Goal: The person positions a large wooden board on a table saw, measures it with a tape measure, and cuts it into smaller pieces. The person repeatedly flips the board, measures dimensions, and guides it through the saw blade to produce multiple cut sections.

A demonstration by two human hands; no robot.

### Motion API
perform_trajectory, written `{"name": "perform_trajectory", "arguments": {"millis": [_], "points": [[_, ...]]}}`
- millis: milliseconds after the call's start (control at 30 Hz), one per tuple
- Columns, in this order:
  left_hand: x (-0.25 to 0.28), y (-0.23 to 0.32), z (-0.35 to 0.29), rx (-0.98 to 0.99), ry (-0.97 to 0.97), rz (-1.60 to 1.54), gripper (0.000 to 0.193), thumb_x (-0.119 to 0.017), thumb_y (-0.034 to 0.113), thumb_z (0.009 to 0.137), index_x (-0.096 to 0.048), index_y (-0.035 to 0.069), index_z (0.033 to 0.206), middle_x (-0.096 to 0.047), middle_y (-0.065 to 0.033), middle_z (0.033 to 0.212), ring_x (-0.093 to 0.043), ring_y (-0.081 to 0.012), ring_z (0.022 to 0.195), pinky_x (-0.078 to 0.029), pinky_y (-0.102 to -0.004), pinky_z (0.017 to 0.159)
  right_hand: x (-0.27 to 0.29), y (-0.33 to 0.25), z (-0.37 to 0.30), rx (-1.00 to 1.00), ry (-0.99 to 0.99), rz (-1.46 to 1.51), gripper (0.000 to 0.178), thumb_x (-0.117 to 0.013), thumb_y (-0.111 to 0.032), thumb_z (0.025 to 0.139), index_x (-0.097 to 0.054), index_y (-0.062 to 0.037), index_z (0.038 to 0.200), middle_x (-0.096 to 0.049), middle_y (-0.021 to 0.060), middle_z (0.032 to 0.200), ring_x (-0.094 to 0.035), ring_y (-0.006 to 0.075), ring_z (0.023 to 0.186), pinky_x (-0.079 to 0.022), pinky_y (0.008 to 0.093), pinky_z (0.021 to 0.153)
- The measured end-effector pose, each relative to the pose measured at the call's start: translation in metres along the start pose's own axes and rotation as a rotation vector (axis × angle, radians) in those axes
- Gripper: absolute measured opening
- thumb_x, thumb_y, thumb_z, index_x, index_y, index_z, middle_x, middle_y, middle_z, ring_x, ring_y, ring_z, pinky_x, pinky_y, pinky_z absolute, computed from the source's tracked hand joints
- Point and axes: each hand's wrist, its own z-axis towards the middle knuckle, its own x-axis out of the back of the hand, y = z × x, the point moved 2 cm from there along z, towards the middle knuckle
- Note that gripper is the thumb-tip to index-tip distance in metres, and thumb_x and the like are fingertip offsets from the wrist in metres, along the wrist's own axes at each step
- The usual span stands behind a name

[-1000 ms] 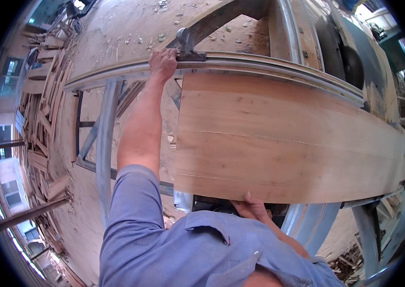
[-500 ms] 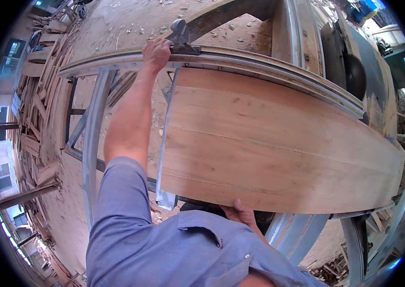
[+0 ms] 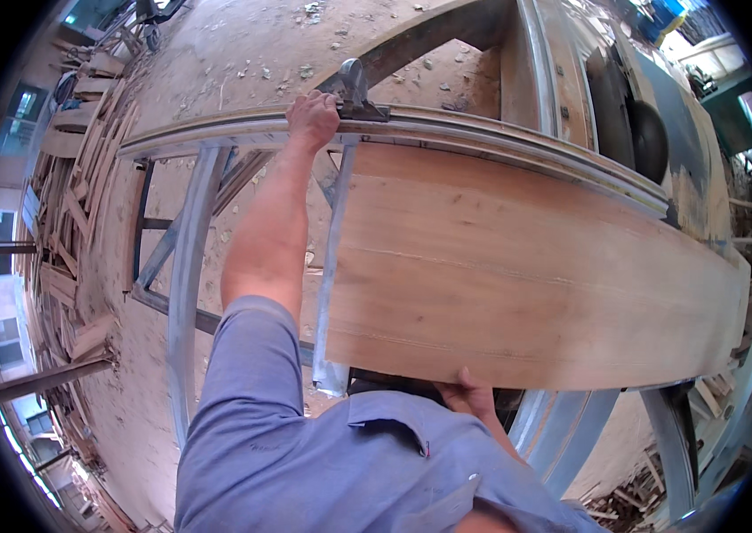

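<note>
A wide, pale wooden panel (image 3: 518, 275) made of joined boards lies flat on a metal frame, its far edge against a long metal rail (image 3: 492, 131). My left hand (image 3: 313, 119) is closed over this rail, right beside a grey metal stop (image 3: 356, 93) mounted on it; the fingertips are partly out of sight. At the panel's near edge, my right hand (image 3: 472, 393) grips the wood with the thumb up at the rim and the other fingers mostly hidden beneath. The panel's left end lies along a narrow metal strip (image 3: 332, 266).
Beyond the rail at right stands a dark rounded disc or cover (image 3: 649, 140) beside a worn table surface (image 3: 683, 133). Metal beams (image 3: 188, 293) of the frame reach down at left. Scrap wood (image 3: 74, 204) is heaped along the left side, and debris litters the dusty floor (image 3: 243, 53).
The left hand, the stop and the panel's left end appear a little further right and lower in view. My right hand also appears slightly further right; both grips look the same.
</note>
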Motion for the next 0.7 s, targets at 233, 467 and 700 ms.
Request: {"name": "perform_trajectory", "arguments": {"millis": [233, 467, 700], "points": [[0.025, 0.008, 0.034, 0.143, -0.172, -0.211, 0.064, -0.031, 0.054, 0.103, -0.071, 0.008, 0.121, -0.065, -0.0204, 0.130, -0.056, -0.0376, 0.125, -0.039, -0.0487, 0.108, -0.004, 0.005, -0.001, 0.016, 0.089, 0.036, 0.062, -0.066, -0.004, 0.091, -0.041, -0.0076, 0.148, -0.053, 0.0143, 0.143, -0.050, 0.0358, 0.135, -0.041, 0.0600, 0.115], [0.051, 0.066, 0.063, 0.201, -0.241, -0.335, 0.067, -0.056, 0.057, 0.090, -0.072, -0.006, 0.107, -0.070, -0.0275, 0.112, -0.067, -0.0420, 0.105, -0.045, -0.0468, 0.098, 0.011, 0.011, 0.003, 0.202, 0.132, -0.016, 0.065, -0.071, -0.004, 0.087, -0.043, -0.0099, 0.146, -0.057, 0.0112, 0.138, -0.056, 0.0337, 0.128, -0.049, 0.0584, 0.107], [0.067, 0.063, -0.076, -0.111, 0.233, -0.322, 0.032, -0.066, 0.018, 0.083, -0.073, -0.001, 0.107, -0.069, -0.0206, 0.120, -0.060, -0.0365, 0.118, -0.037, -0.0464, 0.106, 0.001, 0.014, 0.003, 0.259, 0.166, 0.007, 0.069, -0.075, -0.003, 0.082, -0.046, -0.0107, 0.144, -0.061, 0.0090, 0.135, -0.060, 0.0312, 0.124, -0.050, 0.0528, 0.107]]}}
